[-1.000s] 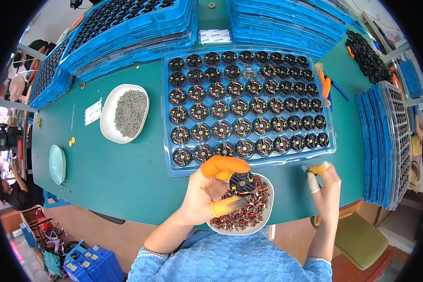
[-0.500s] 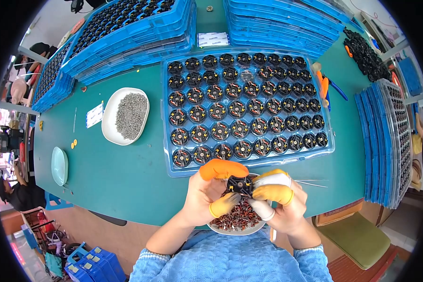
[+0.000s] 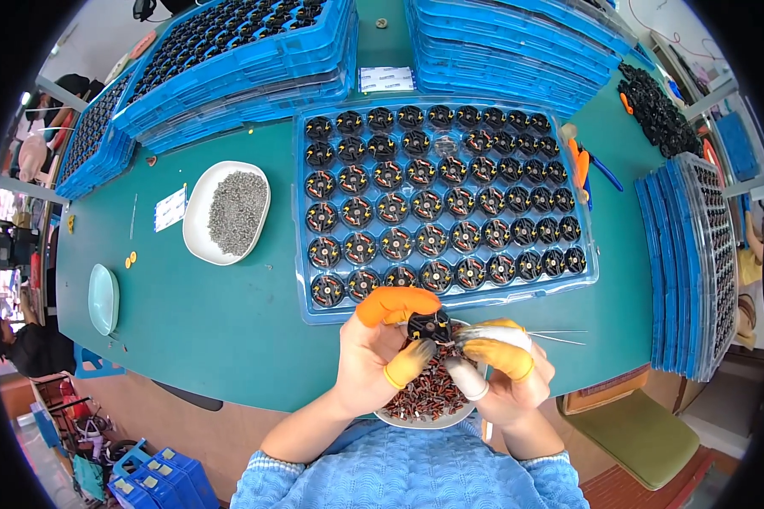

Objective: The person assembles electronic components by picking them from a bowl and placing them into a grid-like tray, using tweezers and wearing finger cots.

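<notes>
My left hand (image 3: 373,339), with orange and yellow finger covers, is closed around a round black part (image 3: 429,325) with yellow bits on it. At the right side of that part are the fingertips of my right hand (image 3: 500,360), in yellow and white covers. They are drawn together in a pinch, and whatever is between them is too small to make out. Directly below both hands sits a pale bowl (image 3: 422,425) of small reddish-brown cylindrical pieces with silver ends. Beyond my hands lies a clear blue tray (image 3: 321,317) holding rows of similar round black parts.
A white dish (image 3: 197,246) of small grey metal pieces stands left, with a pale green dish (image 3: 103,299) farther out. Stacked blue trays (image 3: 246,93) rise at the back, others (image 3: 674,271) at right. Orange-handled tools (image 3: 580,165) lie beside the tray; thin wires (image 3: 560,337) lie at right.
The round black part has tilted and shifted slightly left in my left hand. My right fingertips have drawn back a little from its edge. The view has shifted slightly.
</notes>
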A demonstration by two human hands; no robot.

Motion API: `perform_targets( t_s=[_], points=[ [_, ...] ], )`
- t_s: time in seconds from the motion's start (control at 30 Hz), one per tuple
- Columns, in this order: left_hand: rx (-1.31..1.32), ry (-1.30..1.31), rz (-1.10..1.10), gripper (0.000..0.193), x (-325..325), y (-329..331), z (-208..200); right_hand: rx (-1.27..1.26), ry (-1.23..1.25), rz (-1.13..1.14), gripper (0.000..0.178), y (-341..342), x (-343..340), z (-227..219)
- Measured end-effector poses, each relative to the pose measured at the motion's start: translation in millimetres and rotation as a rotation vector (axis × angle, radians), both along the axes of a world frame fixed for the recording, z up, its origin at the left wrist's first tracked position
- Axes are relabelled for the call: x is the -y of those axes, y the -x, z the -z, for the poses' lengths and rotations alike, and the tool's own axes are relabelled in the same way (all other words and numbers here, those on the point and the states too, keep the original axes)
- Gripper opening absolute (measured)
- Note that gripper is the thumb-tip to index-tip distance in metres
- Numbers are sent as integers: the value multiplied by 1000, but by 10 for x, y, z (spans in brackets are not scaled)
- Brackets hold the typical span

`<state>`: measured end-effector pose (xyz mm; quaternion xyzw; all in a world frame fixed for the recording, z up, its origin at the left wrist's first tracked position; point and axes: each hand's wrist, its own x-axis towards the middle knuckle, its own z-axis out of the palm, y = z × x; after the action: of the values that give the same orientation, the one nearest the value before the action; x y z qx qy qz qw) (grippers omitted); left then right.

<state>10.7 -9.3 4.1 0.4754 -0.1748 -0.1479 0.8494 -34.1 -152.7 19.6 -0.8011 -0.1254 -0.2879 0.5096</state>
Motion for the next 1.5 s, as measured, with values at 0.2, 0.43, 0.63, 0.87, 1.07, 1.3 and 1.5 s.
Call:
perform_targets(
  t_s=[0.2, 0.43, 0.63, 0.87, 1.07, 1.3, 1.5],
  points=[
    [51, -60, 8, 34, -6, 30, -45, 30, 95, 39, 21, -38, 0, 16],
    [-119, 95, 69, 35, 44, 46, -29, 100, 144, 46, 21, -32, 12, 42],
    [-72, 100, 134, 36, 9, 54, -22, -471, -864, -419, 19, -66, 57, 62],
    [-56, -18, 175, 35, -57, 33, -103, -129, -253, -226, 19, -72, 89, 35],
    [-145, 100, 159, 39, -66, 3, -30, -14, 227, -363, 14, -181, 218, -93],
    [-58, -51, -114, 40, -245, -17, 8, -237, 703, -287, 26, 61, 52, 36],
    [-105, -39, -61, 38, -358, 45, 77, -275, 681, -355, 16, 30, 4, 157]
  ],
)
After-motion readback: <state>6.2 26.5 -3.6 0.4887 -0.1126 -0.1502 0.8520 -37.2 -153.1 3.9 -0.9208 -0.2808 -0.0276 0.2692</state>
